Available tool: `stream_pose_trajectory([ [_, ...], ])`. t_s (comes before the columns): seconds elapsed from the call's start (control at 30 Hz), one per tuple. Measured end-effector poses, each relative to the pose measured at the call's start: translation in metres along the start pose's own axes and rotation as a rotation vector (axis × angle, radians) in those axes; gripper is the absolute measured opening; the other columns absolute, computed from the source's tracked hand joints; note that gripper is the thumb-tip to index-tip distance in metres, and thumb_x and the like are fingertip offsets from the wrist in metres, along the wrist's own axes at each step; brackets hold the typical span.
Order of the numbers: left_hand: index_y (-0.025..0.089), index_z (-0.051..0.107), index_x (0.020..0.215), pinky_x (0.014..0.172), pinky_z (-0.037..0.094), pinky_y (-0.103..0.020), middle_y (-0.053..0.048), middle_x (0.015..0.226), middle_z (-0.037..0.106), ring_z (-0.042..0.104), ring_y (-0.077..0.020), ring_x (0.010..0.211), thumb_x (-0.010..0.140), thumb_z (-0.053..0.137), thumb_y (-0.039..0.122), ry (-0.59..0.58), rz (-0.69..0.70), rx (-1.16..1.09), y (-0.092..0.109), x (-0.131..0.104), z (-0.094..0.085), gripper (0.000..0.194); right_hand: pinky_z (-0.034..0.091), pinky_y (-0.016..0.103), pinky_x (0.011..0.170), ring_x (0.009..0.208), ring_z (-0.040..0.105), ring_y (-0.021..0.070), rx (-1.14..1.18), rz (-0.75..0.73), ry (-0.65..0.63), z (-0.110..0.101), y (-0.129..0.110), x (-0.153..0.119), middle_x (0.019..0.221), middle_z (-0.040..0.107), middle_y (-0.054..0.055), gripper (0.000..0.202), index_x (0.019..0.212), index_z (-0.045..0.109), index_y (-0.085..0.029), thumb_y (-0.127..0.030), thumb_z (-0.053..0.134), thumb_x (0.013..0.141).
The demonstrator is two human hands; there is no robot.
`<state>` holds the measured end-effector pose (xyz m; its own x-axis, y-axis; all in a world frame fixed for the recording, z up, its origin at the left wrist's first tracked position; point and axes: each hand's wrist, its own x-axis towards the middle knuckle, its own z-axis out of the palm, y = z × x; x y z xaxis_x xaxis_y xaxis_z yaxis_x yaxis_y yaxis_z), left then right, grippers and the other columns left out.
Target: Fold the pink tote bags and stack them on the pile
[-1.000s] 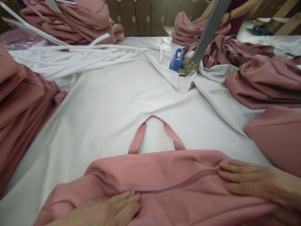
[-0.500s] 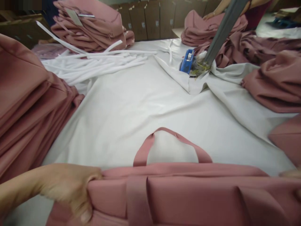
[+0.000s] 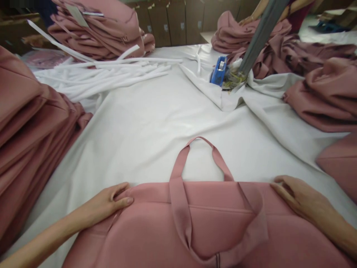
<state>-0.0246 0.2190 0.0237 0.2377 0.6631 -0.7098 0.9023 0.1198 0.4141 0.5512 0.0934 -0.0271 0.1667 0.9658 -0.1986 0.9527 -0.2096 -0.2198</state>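
Note:
A pink bag [image 3: 145,230] lies in front of me on a pale sheet [image 3: 145,123], its lower part cut off by the frame. One strap handle [image 3: 180,163] stands up beyond its far edge; another strap [image 3: 180,216] loops down over the near face. My left hand [image 3: 118,199] grips the bag's far left corner, thumb on top and fingers partly hidden behind. At the far right edge, my right hand [image 3: 298,193] pinches the bag between thumb and fingers.
Pink bags are stacked at the left [image 3: 33,130], back left [image 3: 97,29] and right [image 3: 329,96]. White strips [image 3: 111,72] lie at the back left. A blue tool [image 3: 219,71] sits beside a grey post [image 3: 260,37]. A co-worker's arm [image 3: 256,11] reaches toward bags [image 3: 227,35] behind.
The bag has turned so its broad face shows and its top edge lies flatter. My right hand has come into view on the far right edge; my left hand has moved up and right.

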Motion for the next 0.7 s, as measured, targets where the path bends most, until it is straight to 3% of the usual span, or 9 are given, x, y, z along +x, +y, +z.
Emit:
stream_pose_trajectory([
  [0.07, 0.021, 0.057, 0.098, 0.081, 0.048, -0.026, 0.001, 0.097, 0.067, 0.06, -0.0235, 0.096, 0.078, 0.058, 0.045, 0.035, 0.124, -0.054, 0.025, 0.001, -0.014, 0.031, 0.045, 0.035, 0.065, 0.072, 0.06, 0.0218, 0.056, -0.026, 0.036, -0.019, -0.015, 0.015, 0.083, 0.065, 0.006, 0.046, 0.099, 0.058, -0.027, -0.068, 0.042, 0.085],
  [0.13, 0.025, 0.054, 0.111, 0.094, 0.044, -0.027, 0.001, 0.118, 0.062, 0.053, -0.0225, 0.115, 0.082, 0.054, 0.043, 0.107, 0.247, -0.164, 0.067, 0.002, -0.023, 0.034, 0.043, 0.033, 0.063, 0.068, 0.059, 0.0194, 0.096, -0.064, 0.091, -0.041, -0.039, 0.036, 0.084, 0.066, 0.005, 0.039, 0.094, 0.06, -0.027, -0.062, 0.045, 0.087],
  [0.17, 0.028, 0.052, 0.119, 0.098, 0.043, -0.028, 0.001, 0.127, 0.058, 0.05, -0.0214, 0.121, 0.087, 0.049, 0.046, 0.083, 0.305, -0.235, 0.092, 0.004, -0.022, 0.037, 0.043, 0.032, 0.063, 0.067, 0.058, 0.0185, 0.121, -0.115, 0.111, -0.049, -0.056, 0.049, 0.083, 0.066, 0.004, 0.037, 0.09, 0.061, -0.026, -0.059, 0.044, 0.089],
  [0.23, 0.031, 0.044, 0.132, 0.1, 0.041, -0.03, 0.0, 0.137, 0.051, 0.051, -0.0217, 0.12, 0.086, 0.051, 0.055, -0.081, 0.434, -0.139, 0.138, 0.017, -0.01, 0.052, 0.043, 0.031, 0.066, 0.067, 0.058, 0.0176, 0.147, -0.262, 0.122, -0.055, -0.094, 0.079, 0.085, 0.067, 0.004, 0.034, 0.09, 0.062, -0.023, -0.052, 0.044, 0.092],
  [0.3, 0.025, 0.046, 0.134, 0.093, 0.046, -0.037, -0.009, 0.128, 0.058, 0.058, -0.0277, 0.11, 0.082, 0.052, 0.062, -0.278, 0.506, 0.116, 0.172, 0.04, 0.01, 0.065, 0.045, 0.03, 0.074, 0.077, 0.061, 0.0185, 0.14, -0.427, 0.094, -0.046, -0.135, 0.111, 0.097, 0.067, 0.006, 0.033, 0.105, 0.061, -0.02, -0.047, 0.045, 0.094],
  [0.37, 0.017, 0.057, 0.123, 0.083, 0.049, -0.042, -0.015, 0.116, 0.064, 0.062, -0.0332, 0.099, 0.078, 0.049, 0.07, -0.432, 0.472, 0.358, 0.191, 0.066, 0.026, 0.07, 0.045, 0.03, 0.081, 0.093, 0.061, 0.0214, 0.021, -0.491, -0.001, -0.029, -0.169, 0.14, 0.109, 0.064, 0.01, 0.038, 0.12, 0.054, -0.016, -0.044, 0.045, 0.095],
  [0.47, 0.013, 0.067, 0.108, 0.074, 0.049, -0.04, -0.017, 0.106, 0.068, 0.063, -0.0344, 0.093, 0.075, 0.047, 0.076, -0.624, 0.346, 0.514, 0.202, 0.079, 0.026, 0.075, 0.046, 0.032, 0.08, 0.095, 0.062, 0.0249, -0.125, -0.503, -0.131, -0.006, -0.201, 0.167, 0.104, 0.065, 0.012, 0.032, 0.114, 0.057, -0.016, -0.038, 0.05, 0.093],
  [0.57, 0.019, 0.07, 0.098, 0.065, 0.047, -0.033, -0.009, 0.09, 0.071, 0.065, -0.0286, 0.082, 0.073, 0.057, 0.067, -0.559, 0.374, 0.464, 0.21, 0.038, 0.011, 0.056, 0.047, 0.033, 0.076, 0.09, 0.063, 0.0266, -0.169, -0.541, -0.204, -0.001, -0.211, 0.163, 0.098, 0.066, 0.013, 0.019, 0.101, 0.063, -0.014, -0.026, 0.053, 0.088],
  [0.7, 0.026, 0.069, 0.087, 0.065, 0.047, -0.033, -0.003, 0.087, 0.07, 0.063, -0.0239, 0.075, 0.078, 0.056, 0.044, -0.352, 0.469, 0.446, 0.215, -0.049, 0.004, 0.023, 0.047, 0.029, 0.066, 0.079, 0.065, 0.0232, -0.179, -0.64, -0.381, -0.013, -0.218, 0.111, 0.082, 0.069, 0.008, 0.013, 0.087, 0.069, -0.018, -0.02, 0.057, 0.082],
])
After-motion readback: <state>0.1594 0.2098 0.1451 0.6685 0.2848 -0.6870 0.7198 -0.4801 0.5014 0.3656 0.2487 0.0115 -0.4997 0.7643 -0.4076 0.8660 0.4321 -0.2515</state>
